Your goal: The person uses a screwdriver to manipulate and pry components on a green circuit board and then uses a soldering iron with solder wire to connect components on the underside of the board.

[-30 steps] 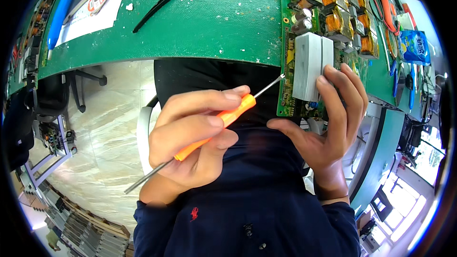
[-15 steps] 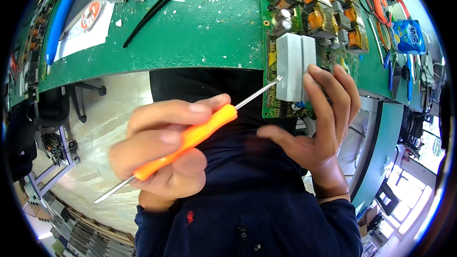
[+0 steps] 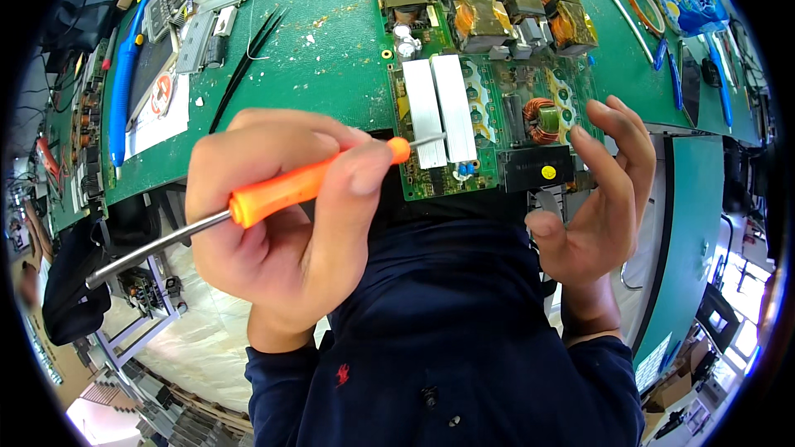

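My left hand (image 3: 286, 215) is closed round the orange handle of a double-ended screwdriver (image 3: 290, 192). One metal shaft sticks out toward the lower left. The other tip points right, over the pale metal heat sinks (image 3: 453, 108) of a green circuit board (image 3: 431, 185); whether it touches them I cannot tell. My right hand (image 3: 604, 199) is open beside the board's right edge, fingers bent and apart, holding nothing. Near it on the board are a copper-wound coil (image 3: 542, 120) and a black block with a yellow dot (image 3: 538, 170). Several amber-taped transformers (image 3: 480, 21) fill the board's far part.
The board lies at the front edge of a green bench (image 3: 331, 58). Black tweezers (image 3: 244, 70), a blue pen-like tool (image 3: 124, 99) and loose metal heat sinks (image 3: 199, 37) lie to the left. A blue packet (image 3: 694, 0), cables and pens are at the right.
The screwdriver has turned in my left hand, a thicker shaft now showing at lower left. My right hand has moved right, off the heat sinks. The view has shifted, showing more of the board.
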Demonstrator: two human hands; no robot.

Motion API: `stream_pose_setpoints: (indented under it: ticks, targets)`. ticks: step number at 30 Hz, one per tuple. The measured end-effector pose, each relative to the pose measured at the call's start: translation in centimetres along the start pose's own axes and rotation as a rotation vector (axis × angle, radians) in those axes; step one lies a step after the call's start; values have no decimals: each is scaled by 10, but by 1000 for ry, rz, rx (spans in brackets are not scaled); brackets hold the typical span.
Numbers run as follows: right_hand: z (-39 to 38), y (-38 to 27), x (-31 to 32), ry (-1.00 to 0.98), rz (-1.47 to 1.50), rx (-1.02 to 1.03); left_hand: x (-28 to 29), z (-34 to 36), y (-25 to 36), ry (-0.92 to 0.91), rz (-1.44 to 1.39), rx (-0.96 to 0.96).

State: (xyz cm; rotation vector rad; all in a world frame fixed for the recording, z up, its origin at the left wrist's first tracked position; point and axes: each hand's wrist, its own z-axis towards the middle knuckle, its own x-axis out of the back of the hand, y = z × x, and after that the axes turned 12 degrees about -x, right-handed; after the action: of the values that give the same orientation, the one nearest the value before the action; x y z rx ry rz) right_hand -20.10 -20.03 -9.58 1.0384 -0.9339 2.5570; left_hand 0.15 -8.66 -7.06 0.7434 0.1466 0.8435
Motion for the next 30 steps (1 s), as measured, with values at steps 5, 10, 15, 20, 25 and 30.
stream_pose_setpoints:
  ticks: [5,10,15,20,25,30]
  targets:
    - [22,-3,7,-44,99,75,-4,18,3,-167,79,-81]
    - [75,-29,11,-123,511,101,-23,35,8,-330,244,-156]
    - [102,-51,0,-84,633,251,-24,37,9,-306,258,-307]
    - [106,-59,-1,1,643,270,-16,23,-2,-375,187,-280]
    - [109,-57,0,-121,383,141,-19,-42,-17,-357,274,-3]
    - [121,-52,14,-300,189,118,-36,-72,-21,-258,473,-13]
